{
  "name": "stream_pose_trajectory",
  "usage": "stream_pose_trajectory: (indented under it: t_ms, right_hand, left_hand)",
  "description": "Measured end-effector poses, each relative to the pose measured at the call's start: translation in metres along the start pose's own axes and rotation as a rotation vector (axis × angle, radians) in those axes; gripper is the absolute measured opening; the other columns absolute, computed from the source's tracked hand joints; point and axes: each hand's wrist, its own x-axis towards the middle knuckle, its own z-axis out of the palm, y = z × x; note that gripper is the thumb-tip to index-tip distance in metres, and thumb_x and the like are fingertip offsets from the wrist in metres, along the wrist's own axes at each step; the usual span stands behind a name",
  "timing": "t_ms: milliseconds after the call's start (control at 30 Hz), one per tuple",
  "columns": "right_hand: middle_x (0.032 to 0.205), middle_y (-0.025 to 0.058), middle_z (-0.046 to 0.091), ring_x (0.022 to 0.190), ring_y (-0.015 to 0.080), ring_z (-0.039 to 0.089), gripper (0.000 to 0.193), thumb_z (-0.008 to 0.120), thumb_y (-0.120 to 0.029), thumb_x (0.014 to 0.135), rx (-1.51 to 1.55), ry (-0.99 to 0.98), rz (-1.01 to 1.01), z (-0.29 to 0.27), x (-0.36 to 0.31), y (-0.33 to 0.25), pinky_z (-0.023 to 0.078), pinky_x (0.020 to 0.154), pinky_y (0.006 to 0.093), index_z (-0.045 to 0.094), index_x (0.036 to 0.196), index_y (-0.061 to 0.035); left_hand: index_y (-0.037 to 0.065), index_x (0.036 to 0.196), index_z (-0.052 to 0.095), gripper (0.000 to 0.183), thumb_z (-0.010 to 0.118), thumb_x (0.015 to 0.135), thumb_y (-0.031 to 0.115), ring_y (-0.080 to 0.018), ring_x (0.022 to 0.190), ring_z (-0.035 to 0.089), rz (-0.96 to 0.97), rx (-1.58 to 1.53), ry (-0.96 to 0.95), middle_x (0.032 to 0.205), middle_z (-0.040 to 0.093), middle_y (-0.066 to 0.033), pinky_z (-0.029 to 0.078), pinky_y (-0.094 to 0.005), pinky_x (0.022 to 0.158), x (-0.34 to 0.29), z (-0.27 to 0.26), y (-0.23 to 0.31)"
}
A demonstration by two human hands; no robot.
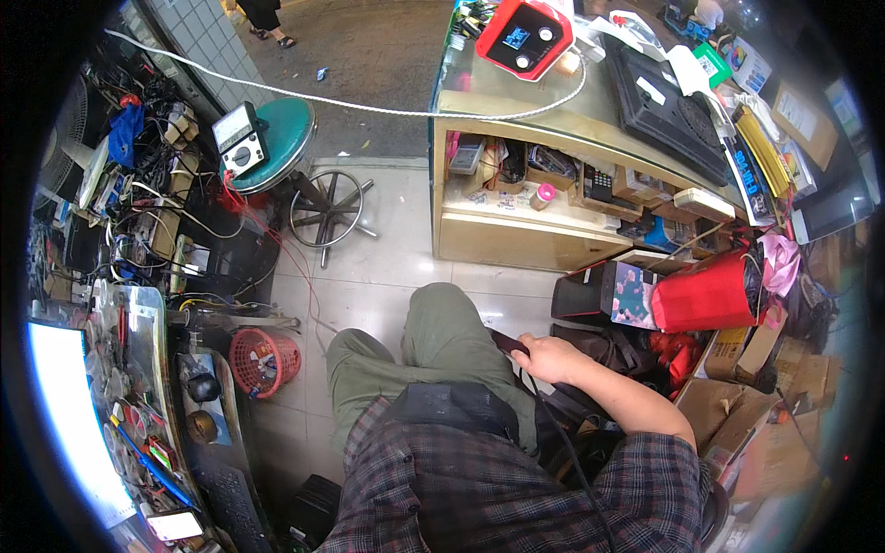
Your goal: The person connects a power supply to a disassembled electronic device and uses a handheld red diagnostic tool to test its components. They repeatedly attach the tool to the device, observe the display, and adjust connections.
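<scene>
My right hand [550, 358] is closed round the end of a dark, flat, narrow object [503, 342] beside my right knee. Its exact kind does not show. A thin black cable [560, 433] runs from near that hand down across my checked shirt. Green trousers [447, 332] cover my legs, and I sit with my knees forward. My left hand does not appear anywhere in the picture.
An analog multimeter [238, 140] rests on a green round stool [288, 138]. A red plastic basket [293, 355] stands left of my legs. Ahead is a wooden counter [516, 241] carrying a red device [524, 41]. Bags and boxes, including a red bag [701, 295], crowd the right.
</scene>
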Motion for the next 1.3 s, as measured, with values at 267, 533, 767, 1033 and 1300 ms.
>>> stream_pose_trajectory:
  t_ms: [267,533,767,1033,1300]
  right_hand:
    - [0.089,0.0299,0.074,0.089,0.0472,0.074,0.051,0.054,-0.044,0.106,-0.139,0.190,-0.034,-0.004,-0.017,-0.018,0.060,0.083,0.0538,0.066,0.116,0.0047]
    - [0.078,0.0271,0.071,0.079,0.0470,0.072,0.024,0.057,-0.028,0.108,-0.109,0.316,-0.098,0.007,-0.014,-0.007,0.057,0.072,0.0576,0.060,0.110,-0.0048]
    - [0.082,0.0251,0.073,0.078,0.0464,0.072,0.022,0.053,-0.028,0.109,-0.077,0.269,-0.053,0.010,-0.008,-0.007,0.057,0.072,0.0578,0.060,0.112,-0.0067]
    - [0.096,0.0226,0.076,0.087,0.0408,0.076,0.038,0.043,-0.039,0.114,-0.399,0.017,-0.061,0.030,0.006,0.014,0.060,0.078,0.0536,0.061,0.116,-0.0049]
    - [0.130,0.0222,0.073,0.122,0.0394,0.070,0.042,0.050,-0.034,0.110,-0.364,-0.345,0.223,-0.022,0.015,-0.038,0.057,0.102,0.0480,0.066,0.132,-0.0018]
  left_hand:
    - [-0.003,0.138,0.057,0.044,0.057,0.105,0.025,-0.0467,0.124,0.061,-0.029,-0.078,-0.011,0.135,0.064,-0.0289,0.049,-0.0484,0.106,-0.001,0.010,0.008]
    - [-0.003,0.133,0.062,0.041,0.057,0.105,0.027,-0.0457,0.122,0.064,-0.071,-0.209,-0.004,0.132,0.067,-0.0282,0.050,-0.0479,0.104,-0.037,0.021,0.006]
    - [-0.003,0.129,0.065,0.040,0.058,0.106,0.028,-0.0448,0.120,0.066,-0.205,-0.226,-0.092,0.129,0.070,-0.0275,0.052,-0.0475,0.103,-0.093,0.040,-0.008]
    - [-0.003,0.124,0.070,0.040,0.058,0.106,0.030,-0.0437,0.117,0.069,-0.244,-0.065,-0.123,0.126,0.073,-0.0267,0.053,-0.0471,0.101,-0.098,-0.004,0.009]
    - [-0.003,0.132,0.067,0.047,0.064,0.105,0.036,-0.0401,0.112,0.072,0.115,-0.335,0.149,0.117,0.075,-0.0272,0.054,-0.0443,0.098,-0.055,-0.122,0.161]
